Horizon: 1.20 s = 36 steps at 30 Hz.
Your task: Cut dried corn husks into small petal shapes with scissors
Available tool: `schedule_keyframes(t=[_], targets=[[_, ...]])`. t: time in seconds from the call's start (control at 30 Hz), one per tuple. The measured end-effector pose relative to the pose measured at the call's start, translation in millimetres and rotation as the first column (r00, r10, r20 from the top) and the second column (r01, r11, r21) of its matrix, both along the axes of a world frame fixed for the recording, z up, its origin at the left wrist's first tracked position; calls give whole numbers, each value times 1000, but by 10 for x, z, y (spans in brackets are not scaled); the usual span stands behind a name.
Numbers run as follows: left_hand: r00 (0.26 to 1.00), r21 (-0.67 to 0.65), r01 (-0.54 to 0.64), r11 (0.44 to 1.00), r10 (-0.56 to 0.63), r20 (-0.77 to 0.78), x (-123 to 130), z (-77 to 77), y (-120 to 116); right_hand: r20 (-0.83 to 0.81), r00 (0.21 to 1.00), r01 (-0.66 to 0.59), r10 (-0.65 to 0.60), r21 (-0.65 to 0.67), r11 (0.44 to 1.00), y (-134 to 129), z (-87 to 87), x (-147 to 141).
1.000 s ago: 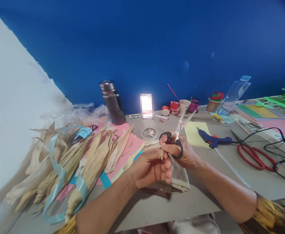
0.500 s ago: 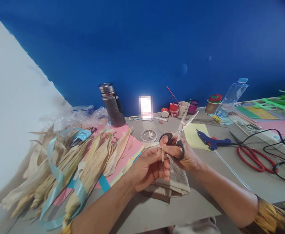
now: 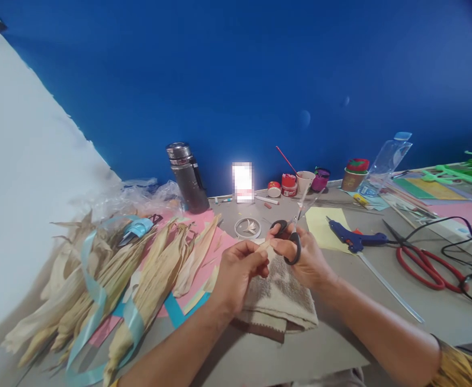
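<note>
My right hand [image 3: 306,258] holds black-handled scissors [image 3: 295,244], whose blades point up and away. Its thumb and forefinger also meet a small pale piece of corn husk [image 3: 265,245]. My left hand [image 3: 242,274] is closed, pinching the other end of that piece; most of it is hidden by the fingers. Both hands are above a folded beige towel [image 3: 280,301]. Just beyond them lies a roll of tape [image 3: 248,228] with small husk scraps inside its ring.
Dried corn husks [image 3: 155,269] and a light blue ribbon [image 3: 94,285] lie at left. A thermos [image 3: 187,180] stands behind. At right are a blue glue gun [image 3: 355,236], red-handled scissors [image 3: 429,269] and a plastic bottle [image 3: 387,164]. Paint jars [image 3: 288,184] and a paper cup [image 3: 305,183] line the wall.
My left hand has turned, its fingers curling in, and the husk piece has swung from hanging down to lying slantwise between both hands. The scissors remain in my right hand.
</note>
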<state>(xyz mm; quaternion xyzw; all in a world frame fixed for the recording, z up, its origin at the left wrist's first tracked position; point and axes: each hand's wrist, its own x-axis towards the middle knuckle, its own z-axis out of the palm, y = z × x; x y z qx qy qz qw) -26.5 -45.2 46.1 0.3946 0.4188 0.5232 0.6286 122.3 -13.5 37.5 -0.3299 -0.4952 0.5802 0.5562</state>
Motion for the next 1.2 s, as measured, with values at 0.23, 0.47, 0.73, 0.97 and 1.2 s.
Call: schedule_keyframes(t=[0.23,0.47,0.73,0.97,1.2], targets=[[949,12,51,999,-45,-313,-118,69,28,468,868,-236,166,95,967,56,157,218],[887,102,111,989,-52,-460,-157,120,25,511,849,-222,136,111,969,12,113,131],[1000,72,14,997,-12,-23,-52,24,39,69,997,48,-47,-10,999,14,-49,-24],[995,82,-67,994,60,83,42,-92,5,-1,995,97,-97,-52,994,-119,14,-174],[989,23,-100,995,97,111,27,-79,29,26,997,79,-77,-65,995,-83,-15,-134]])
